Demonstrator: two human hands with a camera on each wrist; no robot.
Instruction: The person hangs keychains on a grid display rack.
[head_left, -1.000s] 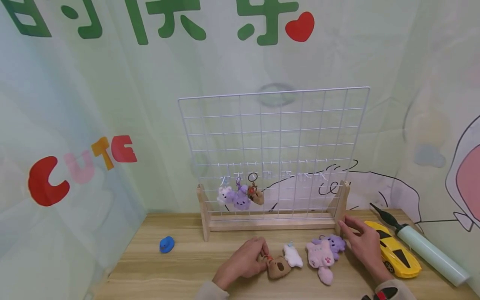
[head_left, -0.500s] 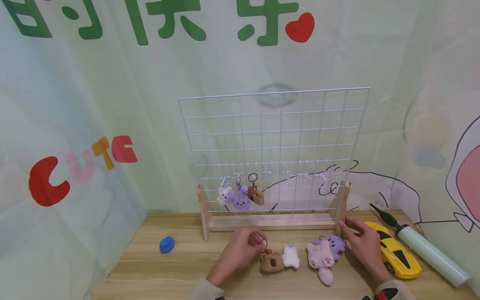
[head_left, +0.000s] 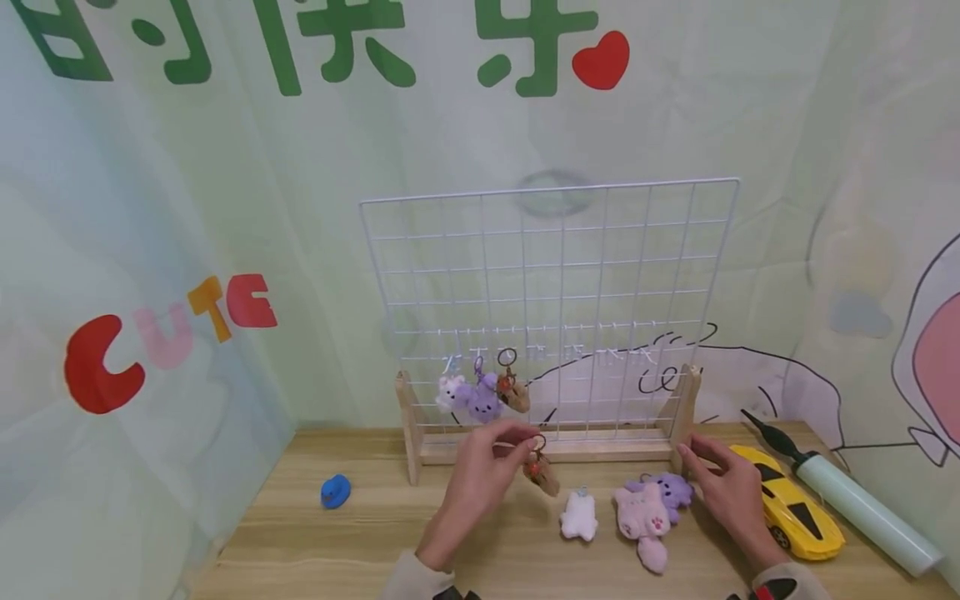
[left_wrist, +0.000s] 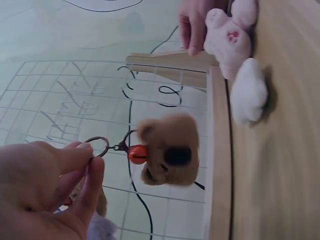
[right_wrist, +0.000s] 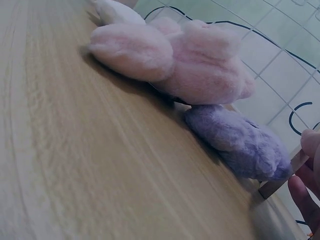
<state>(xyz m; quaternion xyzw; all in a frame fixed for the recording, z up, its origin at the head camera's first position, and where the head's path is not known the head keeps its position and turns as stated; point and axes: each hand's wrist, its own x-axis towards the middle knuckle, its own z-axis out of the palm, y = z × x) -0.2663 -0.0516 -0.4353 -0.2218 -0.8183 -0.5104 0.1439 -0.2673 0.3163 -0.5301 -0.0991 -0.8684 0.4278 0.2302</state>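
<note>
My left hand (head_left: 480,471) pinches the metal ring of a brown plush keychain (left_wrist: 172,150) between thumb and fingertips. The dog-like plush hangs off the table with a red bell (left_wrist: 137,154) at its clasp, in front of the rack's lower bar. On the right, my right hand (head_left: 723,483) grips the wooden leg (head_left: 684,412) of the rack with thumb and fingers. A white plush (head_left: 579,515) lies on the table between the hands. Beside the right hand, a pink plush (head_left: 643,521) overlaps a purple plush (head_left: 673,490).
A white wire grid rack (head_left: 555,275) with hooks stands at the back. White, purple and brown plush keychains (head_left: 483,396) hang on its left side. A blue toy duck (head_left: 335,492) sits at left. At right lie a yellow toy car (head_left: 798,508) and a pale green pump (head_left: 862,508).
My left hand has lifted the brown plush keychain by its ring off the table, up toward the rack. The white plush has shifted slightly. The right hand has stayed at the rack's leg.
</note>
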